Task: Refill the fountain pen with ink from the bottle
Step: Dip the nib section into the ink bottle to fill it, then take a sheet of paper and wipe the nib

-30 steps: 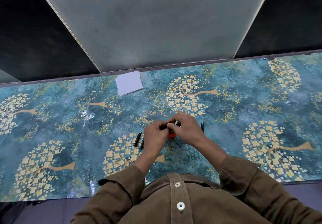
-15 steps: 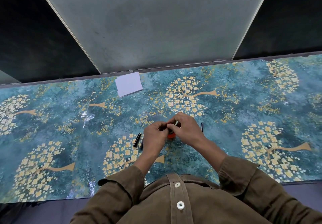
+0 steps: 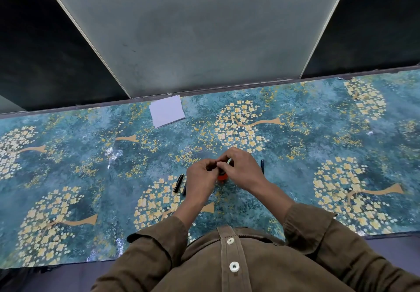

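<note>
even soft light, wide-angle edge distortion

Just beside my left hand (image 3: 201, 181), two dark pen parts (image 3: 178, 183) lie on the patterned table (image 3: 75, 162), blocking a sideways slide there. Another dark pen piece (image 3: 262, 165) lies just beyond my right hand (image 3: 241, 170). A stack of white paper (image 3: 167, 111) sits by the far edge, well apart. A grey panel (image 3: 193, 32) walls off the back.
</note>
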`<state>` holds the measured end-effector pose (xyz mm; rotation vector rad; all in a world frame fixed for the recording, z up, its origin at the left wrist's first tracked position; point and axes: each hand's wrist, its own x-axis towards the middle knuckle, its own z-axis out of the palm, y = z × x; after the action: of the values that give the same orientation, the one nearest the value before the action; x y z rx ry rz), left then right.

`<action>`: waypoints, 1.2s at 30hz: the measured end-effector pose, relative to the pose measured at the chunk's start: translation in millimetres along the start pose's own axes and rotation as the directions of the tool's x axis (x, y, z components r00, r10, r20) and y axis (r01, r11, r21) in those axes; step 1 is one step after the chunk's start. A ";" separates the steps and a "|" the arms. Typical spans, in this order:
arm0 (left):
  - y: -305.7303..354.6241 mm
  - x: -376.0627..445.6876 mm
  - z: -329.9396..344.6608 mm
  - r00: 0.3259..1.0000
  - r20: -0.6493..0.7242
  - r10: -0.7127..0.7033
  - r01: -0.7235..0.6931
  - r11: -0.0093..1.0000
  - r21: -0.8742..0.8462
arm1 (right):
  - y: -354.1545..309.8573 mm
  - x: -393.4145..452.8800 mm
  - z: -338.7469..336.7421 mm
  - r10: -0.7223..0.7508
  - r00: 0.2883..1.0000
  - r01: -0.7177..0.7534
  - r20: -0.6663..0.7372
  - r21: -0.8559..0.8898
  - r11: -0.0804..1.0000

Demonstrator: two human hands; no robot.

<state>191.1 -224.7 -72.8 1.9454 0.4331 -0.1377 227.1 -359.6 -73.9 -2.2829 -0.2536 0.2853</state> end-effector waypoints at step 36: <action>-30.3 -11.5 -99.4 0.954 0.270 -0.129 0.242 0.863 -0.443 | -62.6 -26.4 24.4 0.542 0.840 -0.247 0.016 0.901 0.356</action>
<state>159.3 -126.6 -55.2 1.3832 0.4509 -0.3494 189.3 -308.5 -39.7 -1.2265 0.5499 0.2397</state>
